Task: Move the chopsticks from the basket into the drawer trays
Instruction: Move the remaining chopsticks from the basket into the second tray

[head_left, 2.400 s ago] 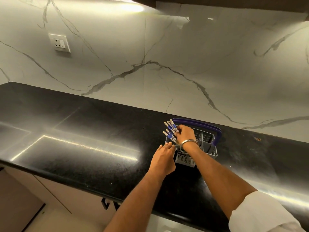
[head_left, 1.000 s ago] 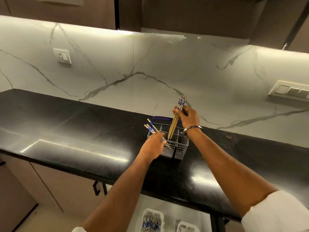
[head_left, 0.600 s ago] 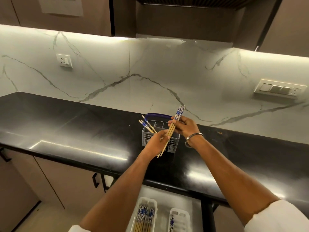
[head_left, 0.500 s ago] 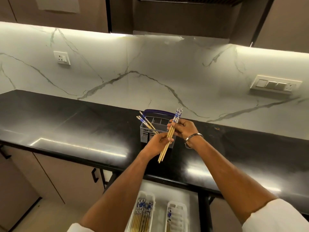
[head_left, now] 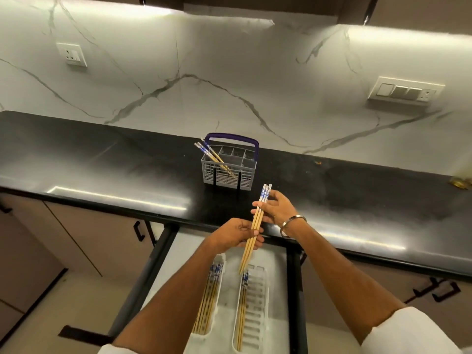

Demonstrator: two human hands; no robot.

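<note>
Chopsticks pinched by both left hand and right hand, at six o'clock from basket, above drawer trays.

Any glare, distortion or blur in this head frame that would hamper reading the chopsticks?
Head view: under-cabinet lights throw bright streaks of glare across the glossy black countertop; wide-angle bowing curves the counter edge; the bundle of blue-patterned wooden chopsticks gripped by the left hand and right hand is sharp, as is the grey plastic basket with a purple handle; the white slotted drawer trays read slightly washed out.
</note>
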